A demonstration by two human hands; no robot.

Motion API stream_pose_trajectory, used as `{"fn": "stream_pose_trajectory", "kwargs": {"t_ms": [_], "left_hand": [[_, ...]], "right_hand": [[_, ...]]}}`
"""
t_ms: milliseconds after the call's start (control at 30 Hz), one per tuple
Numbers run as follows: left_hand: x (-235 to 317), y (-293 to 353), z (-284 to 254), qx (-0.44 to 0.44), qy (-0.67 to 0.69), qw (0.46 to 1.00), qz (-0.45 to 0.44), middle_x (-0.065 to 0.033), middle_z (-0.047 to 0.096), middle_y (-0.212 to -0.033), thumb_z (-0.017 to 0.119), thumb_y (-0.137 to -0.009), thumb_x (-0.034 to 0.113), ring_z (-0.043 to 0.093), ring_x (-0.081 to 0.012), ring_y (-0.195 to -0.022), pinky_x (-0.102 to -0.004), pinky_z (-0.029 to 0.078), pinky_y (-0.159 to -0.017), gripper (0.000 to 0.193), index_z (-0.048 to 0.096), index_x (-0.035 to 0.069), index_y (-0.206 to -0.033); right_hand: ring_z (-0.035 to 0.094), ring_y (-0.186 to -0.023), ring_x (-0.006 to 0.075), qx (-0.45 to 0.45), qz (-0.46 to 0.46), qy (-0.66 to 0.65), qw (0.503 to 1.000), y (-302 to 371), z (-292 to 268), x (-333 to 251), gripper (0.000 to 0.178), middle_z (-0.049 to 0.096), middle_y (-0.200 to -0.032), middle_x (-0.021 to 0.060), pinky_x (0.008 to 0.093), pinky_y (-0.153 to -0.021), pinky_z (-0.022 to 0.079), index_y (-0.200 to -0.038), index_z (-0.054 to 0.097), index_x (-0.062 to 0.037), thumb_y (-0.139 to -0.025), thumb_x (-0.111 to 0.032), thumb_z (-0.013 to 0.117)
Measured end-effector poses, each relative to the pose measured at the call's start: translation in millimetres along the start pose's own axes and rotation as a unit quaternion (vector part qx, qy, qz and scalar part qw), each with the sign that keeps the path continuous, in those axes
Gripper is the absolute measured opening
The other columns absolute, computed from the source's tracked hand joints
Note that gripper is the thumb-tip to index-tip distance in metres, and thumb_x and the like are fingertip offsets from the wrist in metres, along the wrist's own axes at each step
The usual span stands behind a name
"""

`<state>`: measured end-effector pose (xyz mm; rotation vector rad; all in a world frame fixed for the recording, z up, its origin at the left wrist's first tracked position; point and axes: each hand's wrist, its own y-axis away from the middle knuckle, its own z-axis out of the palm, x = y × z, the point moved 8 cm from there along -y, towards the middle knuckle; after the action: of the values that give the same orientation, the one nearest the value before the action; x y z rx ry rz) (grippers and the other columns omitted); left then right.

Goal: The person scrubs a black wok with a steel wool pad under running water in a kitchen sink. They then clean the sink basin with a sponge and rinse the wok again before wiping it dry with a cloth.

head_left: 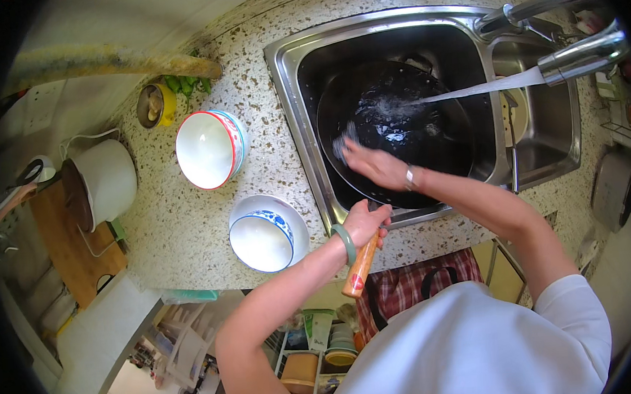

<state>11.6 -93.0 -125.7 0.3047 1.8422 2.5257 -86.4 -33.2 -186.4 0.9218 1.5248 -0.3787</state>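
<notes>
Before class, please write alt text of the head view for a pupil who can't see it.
A person's left hand grips the wooden handle of a dark wok in a steel sink, while the right hand holds a silvery scourer inside the wok. A tap runs water into it; bowls stand on the speckled counter at left.

Your L hand [366, 224] is curled tight, w/ the L arm [286, 288] bent, angled fwd & R. Your R hand [380, 168] is farther out, palm down, fingers [356, 151] close together & pointing L, tips blurry. Your R arm [492, 198] bends & cuts across L. Hands near, not touching.
</notes>
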Motion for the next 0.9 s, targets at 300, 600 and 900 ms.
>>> {"fn": "stream_pose_trajectory", "kwargs": {"t_ms": [300,600,900], "left_hand": [[10,7,5,0.001,0.004,1.000,-0.005,-0.0018,0.051,-0.076,0.058,-0.092,0.020,0.048,-0.0085,-0.055,-0.0224,0.042,-0.042,0.016,0.046,0.009,-0.090],[-9,14,18,-0.167,0.190,0.958,-0.136,0.0031,0.045,-0.062,0.057,-0.092,0.024,0.039,-0.0064,-0.047,-0.0217,0.032,-0.040,0.017,0.050,0.009,-0.087],[25,49,25,-0.022,0.109,0.992,-0.054,0.0013,0.047,-0.063,0.057,-0.090,0.022,0.042,-0.0070,-0.047,-0.0228,0.036,-0.041,0.019,0.050,0.007,-0.081]], "right_hand": [[0.032,-0.135,0.0306,0.000,0.056,0.539,0.841,55,-124,93,0.049,0.040,-0.140,0.0156,0.0397,-0.111,0.027,-0.130,0.048,-0.0026,-0.082,-0.013,0.051],[0.044,-0.126,0.0290,-0.127,0.040,0.123,0.983,65,-25,25,0.036,0.040,-0.139,0.0166,0.0356,-0.104,0.038,-0.123,0.054,-0.0067,-0.090,-0.019,0.050],[0.049,-0.118,0.0291,-0.008,0.121,0.312,0.942,34,-86,76,0.031,0.051,-0.130,0.0095,0.0367,-0.098,0.042,-0.117,0.061,-0.0132,-0.087,-0.017,0.054]]}}
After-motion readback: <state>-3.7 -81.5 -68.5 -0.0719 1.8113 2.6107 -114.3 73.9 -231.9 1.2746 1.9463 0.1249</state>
